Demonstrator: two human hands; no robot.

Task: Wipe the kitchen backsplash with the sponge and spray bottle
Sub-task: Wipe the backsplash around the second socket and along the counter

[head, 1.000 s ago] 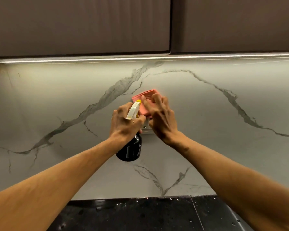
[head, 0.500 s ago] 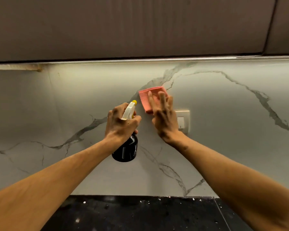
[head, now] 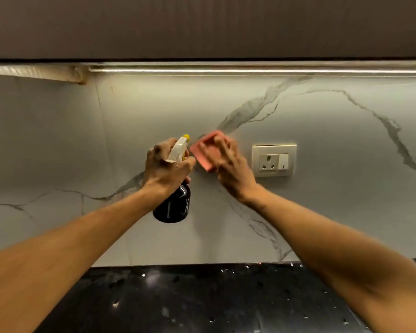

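Note:
A pink sponge (head: pixel 203 150) lies flat against the white marble backsplash (head: pixel 322 212), just left of a wall socket. My right hand (head: pixel 228 164) presses it to the wall with spread fingers; the hand is motion-blurred. My left hand (head: pixel 165 168) grips the neck of a black spray bottle (head: pixel 174 206) with a white trigger head and yellow nozzle, held upright in the air just left of the sponge, nozzle toward the wall.
A cream socket and switch plate (head: pixel 273 160) sits on the wall right of my right hand. Dark upper cabinets (head: pixel 202 25) with a light strip (head: pixel 250 69) hang above. A black speckled countertop (head: pixel 202 299) runs below.
The view has shifted left, so the socket now shows fully at the right. My right hand has slid the sponge left and down, closer to the bottle. My left hand keeps its grip.

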